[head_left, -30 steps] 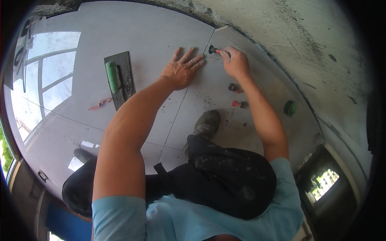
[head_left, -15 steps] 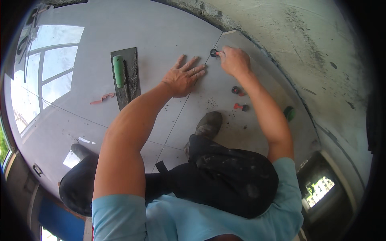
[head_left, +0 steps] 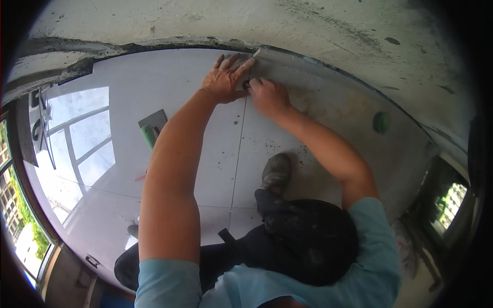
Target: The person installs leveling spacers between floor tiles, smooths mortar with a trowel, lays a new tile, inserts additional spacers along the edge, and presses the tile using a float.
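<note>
My left hand (head_left: pixel 226 77) lies on the pale glossy floor tile (head_left: pixel 200 72) near the wall, fingers spread over the joint. Right beside it, my right hand (head_left: pixel 269 95) is closed on a small tile leveler, whose dark round cap (head_left: pixel 246 85) shows at the joint; the rest is hidden by my fingers. At the far end of the joint sits a small pale chip (head_left: pixel 257 53). A trowel (head_left: pixel 153 127) with a green handle rests on the tiles left of my left forearm, which partly covers it.
The rough wall (head_left: pixel 328 31) curves along the far edge, with a gap beside the tiles. A green round object (head_left: pixel 380 122) lies at the right. Dark crumbs are scattered near my shoe (head_left: pixel 277 170). A reddish strip (head_left: pixel 140 178) peeks out beside my left arm.
The view has shifted toward the wall. Both hands have moved farther along the joint and closer together. The two loose tile levelers on the right tile are no longer in sight.
</note>
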A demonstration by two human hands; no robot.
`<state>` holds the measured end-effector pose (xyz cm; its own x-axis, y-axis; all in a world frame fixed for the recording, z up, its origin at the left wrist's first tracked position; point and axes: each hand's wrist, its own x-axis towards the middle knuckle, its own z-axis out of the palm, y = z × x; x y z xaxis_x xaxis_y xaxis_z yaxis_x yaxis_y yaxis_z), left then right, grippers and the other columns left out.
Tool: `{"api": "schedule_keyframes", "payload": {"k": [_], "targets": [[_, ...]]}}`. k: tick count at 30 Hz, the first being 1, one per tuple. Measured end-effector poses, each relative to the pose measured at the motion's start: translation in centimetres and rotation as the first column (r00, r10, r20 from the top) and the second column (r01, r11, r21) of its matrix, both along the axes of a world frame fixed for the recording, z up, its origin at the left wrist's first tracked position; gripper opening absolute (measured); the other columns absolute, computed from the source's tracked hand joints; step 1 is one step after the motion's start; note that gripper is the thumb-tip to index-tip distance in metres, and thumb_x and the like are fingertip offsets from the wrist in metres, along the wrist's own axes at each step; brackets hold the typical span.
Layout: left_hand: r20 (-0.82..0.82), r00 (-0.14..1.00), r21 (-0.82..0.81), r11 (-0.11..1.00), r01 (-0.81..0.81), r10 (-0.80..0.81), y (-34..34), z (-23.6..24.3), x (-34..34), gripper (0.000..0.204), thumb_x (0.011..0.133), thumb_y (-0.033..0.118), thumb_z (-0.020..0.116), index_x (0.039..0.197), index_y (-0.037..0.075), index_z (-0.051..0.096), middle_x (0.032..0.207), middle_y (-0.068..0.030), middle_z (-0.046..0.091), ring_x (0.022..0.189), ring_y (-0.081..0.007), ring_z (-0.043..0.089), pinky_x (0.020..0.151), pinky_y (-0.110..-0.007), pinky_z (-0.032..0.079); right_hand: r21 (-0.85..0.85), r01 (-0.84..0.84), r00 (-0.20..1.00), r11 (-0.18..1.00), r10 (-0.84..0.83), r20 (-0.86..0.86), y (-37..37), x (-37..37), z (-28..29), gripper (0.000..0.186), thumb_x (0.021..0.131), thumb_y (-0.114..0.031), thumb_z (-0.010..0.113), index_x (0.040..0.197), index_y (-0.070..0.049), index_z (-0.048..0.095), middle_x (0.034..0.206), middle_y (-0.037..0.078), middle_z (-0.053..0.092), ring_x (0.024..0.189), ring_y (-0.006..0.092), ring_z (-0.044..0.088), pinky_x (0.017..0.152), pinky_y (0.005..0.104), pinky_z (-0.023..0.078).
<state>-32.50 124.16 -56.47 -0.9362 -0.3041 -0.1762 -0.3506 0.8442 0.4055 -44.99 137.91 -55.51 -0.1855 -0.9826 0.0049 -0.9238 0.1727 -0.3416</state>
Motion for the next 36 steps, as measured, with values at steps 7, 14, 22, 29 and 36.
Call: {"api": "schedule_keyframes", "payload": {"k": [7,14,22,29,36], "targets": [[0.134,0.988,-0.077,0.994,0.084,-0.073,0.0,0.5,-0.4,0.090,0.080,0.054,0.067,0.152,0.027,0.020,0.150,-0.0069,0.038,0.144,-0.0250,0.024,0.120,-0.046,0.012,-0.076,0.143,0.965,0.987,-0.122,0.231,0.8,0.7,-0.3,0.011,0.085,-0.021,0.065,0.085,-0.010,0.064,0.079,0.012,0.063,0.073,0.0350,0.063,0.062,0.0463,0.051],[-0.126,0.990,0.021,0.998,-0.054,0.057,2.2,-0.3,-0.4,0.074,0.077,0.038,0.071,0.142,0.020,0.041,0.140,-0.0088,0.050,0.137,-0.0267,0.036,0.115,-0.045,0.024,-0.135,-0.018,0.964,0.991,0.053,0.261,0.7,-2.2,-1.2,0.009,0.082,-0.009,0.063,0.090,-0.008,0.065,0.085,0.011,0.061,0.082,0.0345,0.062,0.067,0.0441,0.051],[-0.259,0.873,0.145,0.910,-0.388,0.413,4.7,-0.8,1.6,0.043,0.079,0.019,0.065,0.121,0.015,0.060,0.115,-0.0091,0.062,0.107,-0.0313,0.057,0.092,-0.043,0.046,-0.212,0.092,0.927,0.973,-0.006,0.376,0.5,-0.9,-0.8,0.013,0.081,-0.008,0.062,0.092,-0.008,0.068,0.087,0.011,0.065,0.082,0.0343,0.063,0.069,0.0430,0.051],[0.062,0.943,0.275,0.902,-0.332,0.328,3.7,0.7,0.2,0.040,0.080,0.017,0.063,0.120,0.021,0.062,0.116,-0.0103,0.061,0.107,-0.0332,0.060,0.091,-0.042,0.049,-0.024,-0.038,0.976,0.999,0.042,0.213,-0.3,-1.3,0.3,0.008,0.082,-0.011,0.057,0.084,-0.009,0.065,0.086,0.012,0.065,0.087,0.0342,0.064,0.073,0.0468,0.051],[0.155,0.961,0.260,0.929,-0.264,0.230,2.2,0.2,-0.8,0.030,0.084,0.024,0.064,0.112,0.015,0.063,0.106,-0.0144,0.065,0.100,-0.0359,0.062,0.086,-0.045,0.050,0.022,-0.192,0.962,0.981,0.184,0.200,-0.9,-2.6,0.9,0.008,0.081,-0.011,0.058,0.083,-0.009,0.065,0.087,0.011,0.066,0.087,0.0337,0.064,0.073,0.0467,0.052]]}}
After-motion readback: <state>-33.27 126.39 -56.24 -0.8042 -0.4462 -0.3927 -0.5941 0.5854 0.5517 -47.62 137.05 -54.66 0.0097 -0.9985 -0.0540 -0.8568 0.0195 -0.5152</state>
